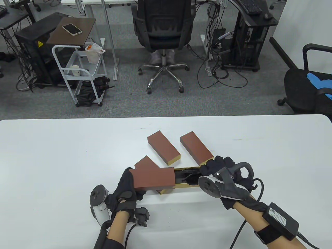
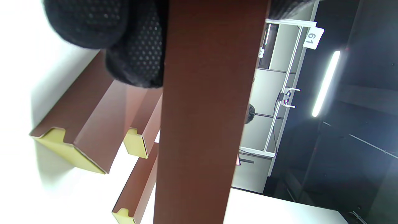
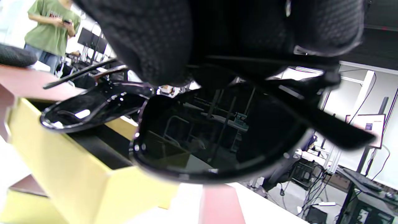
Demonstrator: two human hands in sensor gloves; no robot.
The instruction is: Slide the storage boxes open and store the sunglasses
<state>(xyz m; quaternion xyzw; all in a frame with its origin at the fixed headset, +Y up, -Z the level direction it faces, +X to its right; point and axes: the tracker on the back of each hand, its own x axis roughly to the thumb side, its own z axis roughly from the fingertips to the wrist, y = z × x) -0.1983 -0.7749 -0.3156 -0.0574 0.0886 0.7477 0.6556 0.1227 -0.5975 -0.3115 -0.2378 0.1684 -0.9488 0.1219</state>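
Observation:
My left hand [image 1: 129,182] grips the left end of a brown box sleeve [image 1: 153,177], which fills the left wrist view [image 2: 205,124] under my fingers [image 2: 133,56]. Its gold inner tray [image 1: 181,185] is slid out to the right. Black sunglasses [image 1: 188,177] lie partly in the tray's dark interior. My right hand [image 1: 210,167] holds their right end. In the right wrist view my fingers [image 3: 149,37] pinch the sunglasses [image 3: 217,140], tilted over the yellow tray wall [image 3: 77,174].
Two closed brown boxes with gold ends lie behind on the white table [image 1: 64,155], one in the middle [image 1: 164,147] and one to its right [image 1: 196,148]. A third [image 1: 145,163] sits partly under the held sleeve. They also show in the left wrist view [image 2: 84,124].

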